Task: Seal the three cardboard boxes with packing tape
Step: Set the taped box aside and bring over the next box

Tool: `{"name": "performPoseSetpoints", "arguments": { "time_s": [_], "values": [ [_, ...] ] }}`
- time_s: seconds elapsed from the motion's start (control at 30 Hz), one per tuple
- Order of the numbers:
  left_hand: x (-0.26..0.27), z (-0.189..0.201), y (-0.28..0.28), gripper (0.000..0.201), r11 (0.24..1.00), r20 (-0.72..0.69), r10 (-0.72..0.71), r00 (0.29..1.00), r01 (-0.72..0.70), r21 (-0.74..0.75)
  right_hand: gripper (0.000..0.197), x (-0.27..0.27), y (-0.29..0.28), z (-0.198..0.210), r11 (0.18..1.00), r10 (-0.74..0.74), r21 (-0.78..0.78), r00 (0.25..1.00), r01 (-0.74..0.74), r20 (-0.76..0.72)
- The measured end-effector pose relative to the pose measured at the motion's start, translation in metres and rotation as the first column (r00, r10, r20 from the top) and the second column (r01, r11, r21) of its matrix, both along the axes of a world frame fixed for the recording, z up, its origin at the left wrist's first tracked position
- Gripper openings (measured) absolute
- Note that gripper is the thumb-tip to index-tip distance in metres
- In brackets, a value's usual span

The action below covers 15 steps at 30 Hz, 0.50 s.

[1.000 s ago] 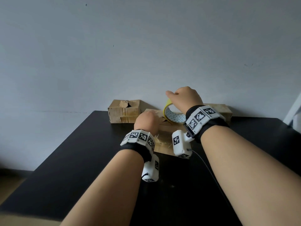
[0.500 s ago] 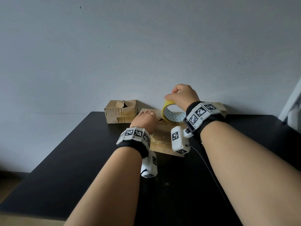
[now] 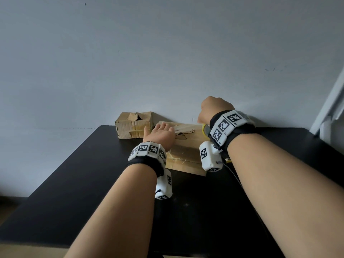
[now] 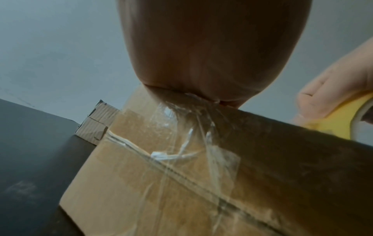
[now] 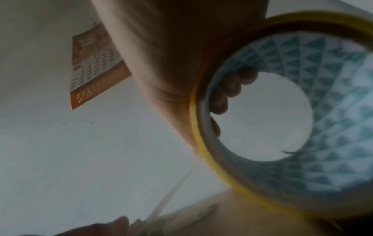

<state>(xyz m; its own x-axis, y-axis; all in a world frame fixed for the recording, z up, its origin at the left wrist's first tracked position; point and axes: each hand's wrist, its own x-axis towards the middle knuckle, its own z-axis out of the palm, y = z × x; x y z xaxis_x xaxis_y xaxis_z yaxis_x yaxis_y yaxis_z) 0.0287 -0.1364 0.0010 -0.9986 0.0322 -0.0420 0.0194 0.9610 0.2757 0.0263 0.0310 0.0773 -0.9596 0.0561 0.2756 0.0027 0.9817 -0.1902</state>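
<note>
A flat cardboard box (image 3: pixel 183 158) lies on the black table (image 3: pixel 89 175), with wrinkled clear tape (image 4: pixel 181 148) over its seam. My left hand (image 3: pixel 160 134) lies flat on its top, fingers straight, pressing near a torn flap. My right hand (image 3: pixel 212 110) is raised above the box's right end and grips the yellow tape roll (image 3: pixel 204 129), its fingers (image 5: pixel 228 91) hooked inside the patterned core (image 5: pixel 333 127). A strip of tape (image 5: pixel 171 199) runs taut from the roll down towards my left hand. A second, smaller box (image 3: pixel 134 125) with a torn top stands at the back left.
The boxes stand against a pale wall (image 3: pixel 167 62) at the table's far edge. A calendar (image 5: pixel 95 63) hangs on the wall. A white frame (image 3: pixel 331 108) rises at the right. Bare table top stretches in front of the box.
My right hand has lifted the roll up and to the right, drawing tape out. My left hand has gone from curled to flat on the box top.
</note>
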Motion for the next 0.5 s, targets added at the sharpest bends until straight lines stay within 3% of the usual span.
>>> {"name": "performPoseSetpoints", "arguments": {
  "time_s": [0.1, 0.3, 0.4, 0.5],
  "values": [
    [-0.003, -0.003, -0.001, 0.054, 1.0, -0.022, -0.008, 1.0, 0.007, -0.012, 0.019, -0.001, 0.005, -0.001, 1.0, -0.019, -0.002, 0.999, 0.019, 0.039],
    [-0.005, -0.014, 0.001, 0.056, 0.999, -0.174, -0.026, 0.984, 0.018, -0.048, 0.043, 0.0, 0.026, -0.008, 0.962, 0.013, -0.273, 1.0, -0.019, -0.024],
    [0.005, -0.012, 0.011, 0.052, 0.999, -0.301, -0.048, 0.952, 0.046, -0.014, 0.042, 0.006, 0.028, -0.013, 0.935, 0.028, -0.351, 0.997, -0.05, -0.068],
    [0.015, -0.011, 0.024, 0.037, 0.999, -0.315, -0.035, 0.948, 0.039, 0.008, 0.03, 0.007, 0.028, -0.015, 0.911, 0.032, -0.407, 0.994, -0.072, -0.103]
  ]
}}
